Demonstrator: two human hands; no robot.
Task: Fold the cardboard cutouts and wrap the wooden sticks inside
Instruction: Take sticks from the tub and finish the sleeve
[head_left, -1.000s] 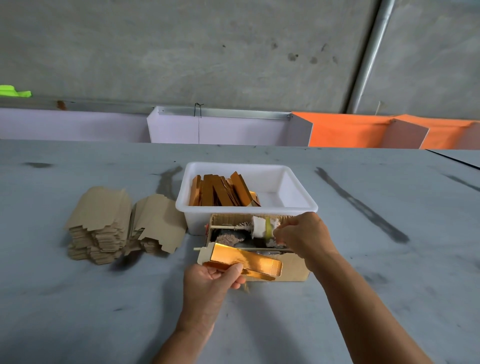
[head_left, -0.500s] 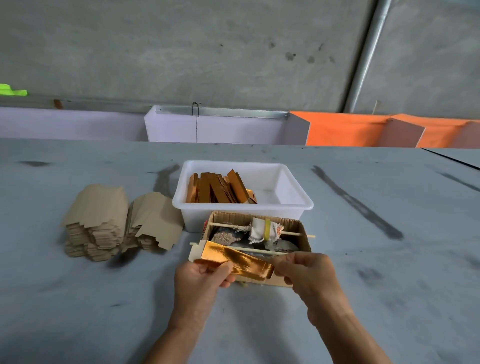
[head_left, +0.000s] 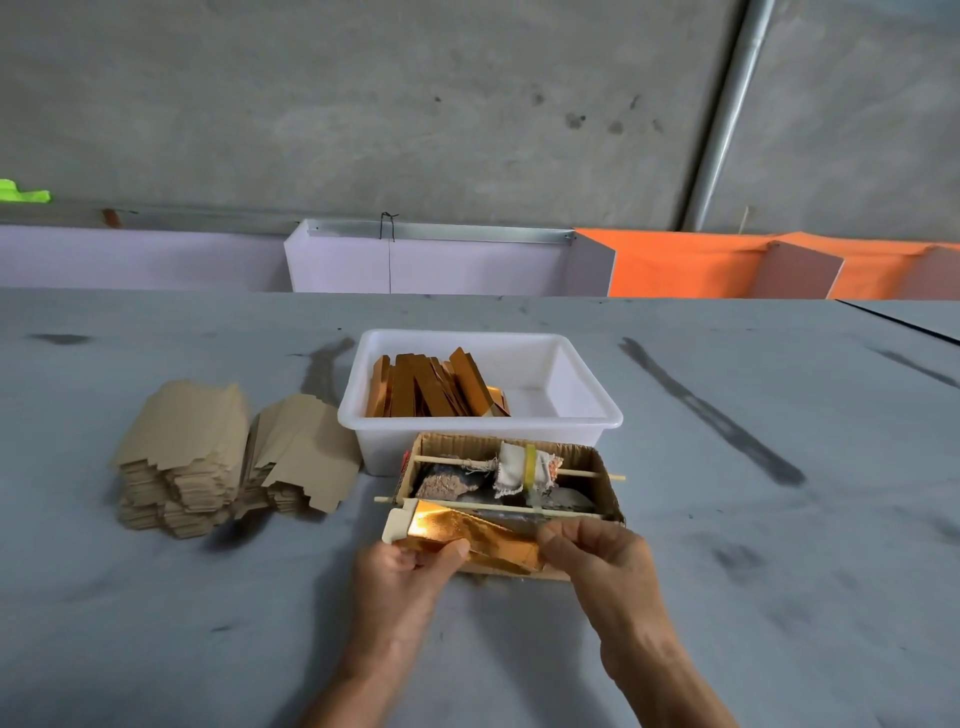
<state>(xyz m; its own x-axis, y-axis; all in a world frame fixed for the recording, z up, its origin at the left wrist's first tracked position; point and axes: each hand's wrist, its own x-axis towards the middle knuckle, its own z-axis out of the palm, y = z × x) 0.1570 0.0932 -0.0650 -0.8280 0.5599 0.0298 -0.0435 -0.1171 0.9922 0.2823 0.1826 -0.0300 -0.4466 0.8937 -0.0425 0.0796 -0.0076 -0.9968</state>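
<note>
Both your hands grip the gold cutout (head_left: 470, 535) at 6 o'clock, left hand (head_left: 402, 574) pinching one end, right hand (head_left: 597, 553) the other. You're mid-fold; next, likely close it and drop it in the white tub (head_left: 582, 415) at 12.

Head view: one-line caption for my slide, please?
Both hands, left and right, fold a gold cutout before a cardboard box, white bin behind.

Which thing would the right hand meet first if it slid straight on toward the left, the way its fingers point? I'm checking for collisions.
Probably the left hand, which holds the other end of the gold cardboard cutout that the right hand pinches; nothing else shows between them, though depth is unclear.
</note>
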